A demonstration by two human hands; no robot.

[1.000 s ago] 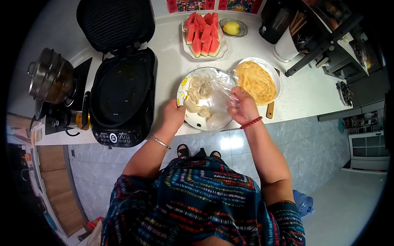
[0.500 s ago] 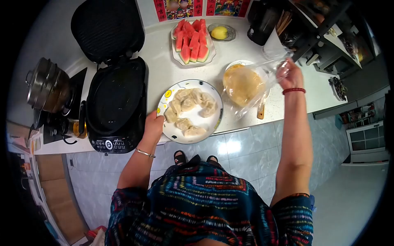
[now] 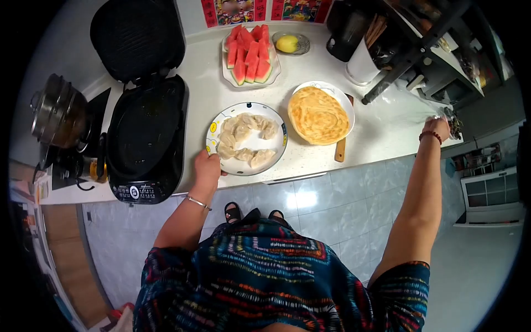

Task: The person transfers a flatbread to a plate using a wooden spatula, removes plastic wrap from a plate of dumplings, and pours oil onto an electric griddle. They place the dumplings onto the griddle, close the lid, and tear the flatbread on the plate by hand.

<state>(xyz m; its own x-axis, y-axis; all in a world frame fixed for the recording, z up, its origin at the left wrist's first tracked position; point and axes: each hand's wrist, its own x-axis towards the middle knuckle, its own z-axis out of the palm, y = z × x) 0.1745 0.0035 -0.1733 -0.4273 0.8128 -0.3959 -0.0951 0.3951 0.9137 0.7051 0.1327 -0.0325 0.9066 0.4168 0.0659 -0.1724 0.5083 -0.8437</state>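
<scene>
Dumplings (image 3: 262, 158) on a plate (image 3: 280, 149) held by its near-left rim
Plate, at the surface's (image 3: 381, 138) front edge, is clasped by the left hand (image 3: 206, 168); limp film (image 3: 410, 104) is bunched in the right hand's (image 3: 437, 128) closed grip. Soft dumplings might slide if tipped.

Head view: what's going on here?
A person's left hand grips the near-left edge of a plate of dumplings. Their right hand is out at the right end of the counter, with what looks like clear plastic film. Flatbread sits on another plate between the hands; an open griddle stands at left.
</scene>
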